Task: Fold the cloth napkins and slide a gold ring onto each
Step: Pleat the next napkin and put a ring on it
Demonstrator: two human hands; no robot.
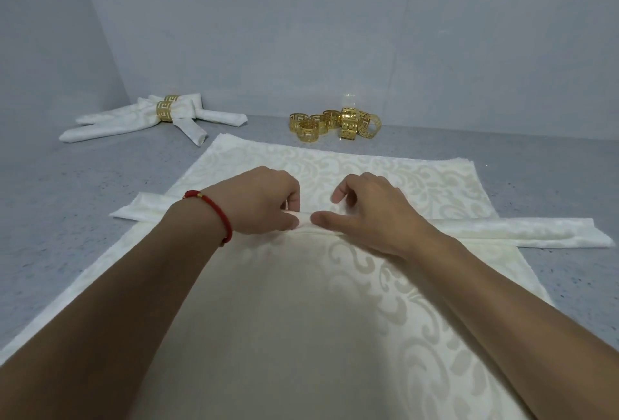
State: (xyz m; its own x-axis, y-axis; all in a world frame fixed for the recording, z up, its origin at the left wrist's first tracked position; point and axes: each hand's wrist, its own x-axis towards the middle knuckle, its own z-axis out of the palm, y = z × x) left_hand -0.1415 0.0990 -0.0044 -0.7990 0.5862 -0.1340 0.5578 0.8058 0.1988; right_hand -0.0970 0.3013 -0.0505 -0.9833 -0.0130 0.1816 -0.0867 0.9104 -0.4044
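A long rolled white napkin (536,231) lies across a flat cream patterned napkin (385,171) in the middle of the table. My left hand (264,200) and my right hand (371,211) meet at the roll's middle, and both pinch it with curled fingers. A red bracelet sits on my left wrist. At the back left lie two finished folded napkins (110,124), each inside a gold ring (164,111). Several loose gold rings (335,124) are piled at the back centre.
The grey speckled tabletop (67,191) runs to grey walls behind and on the left. The flat napkin reaches to the near edge, under my forearms.
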